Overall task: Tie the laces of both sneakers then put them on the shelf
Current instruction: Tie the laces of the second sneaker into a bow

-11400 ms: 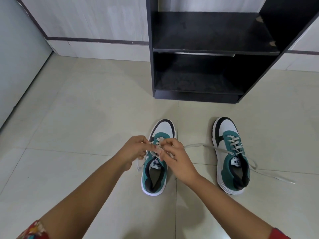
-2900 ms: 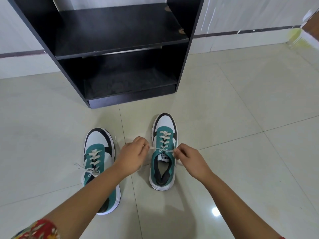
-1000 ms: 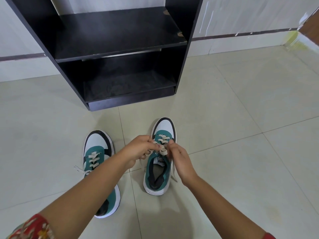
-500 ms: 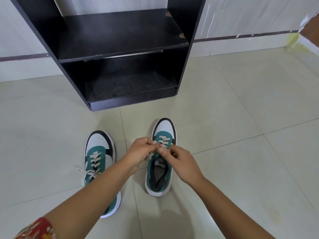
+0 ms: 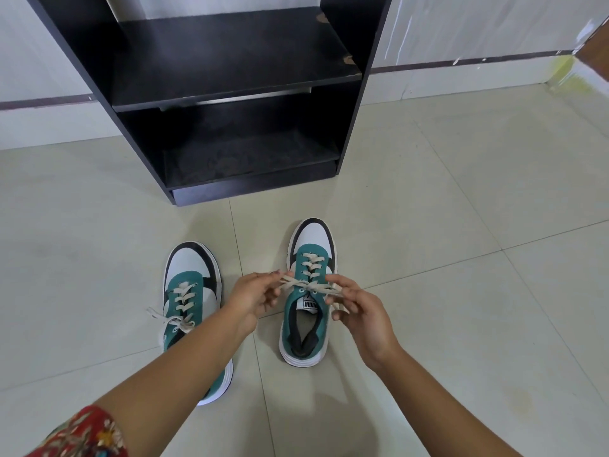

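Two teal, white and black sneakers stand on the tiled floor, toes toward the shelf. The left sneaker [image 5: 191,291] has a bow in its laces, and my left forearm covers its heel. The right sneaker [image 5: 309,285] lies between my hands. My left hand [image 5: 255,296] pinches one end of its cream lace [image 5: 308,285] on the left side. My right hand [image 5: 357,303] pinches the other end on the right. The lace is stretched taut across the tongue with a crossing at its middle. The black shelf [image 5: 230,80] stands just beyond the shoes.
The shelf unit has an upper board and a lower board [image 5: 250,156], both bare. A white wall with a dark stripe runs behind it. Pale floor tiles [image 5: 461,225] spread to the right and left of the shoes.
Half a second ago my hands were close together over the right sneaker's tongue. Now they have moved apart sideways, drawing the lace tight. The left sneaker has not moved.
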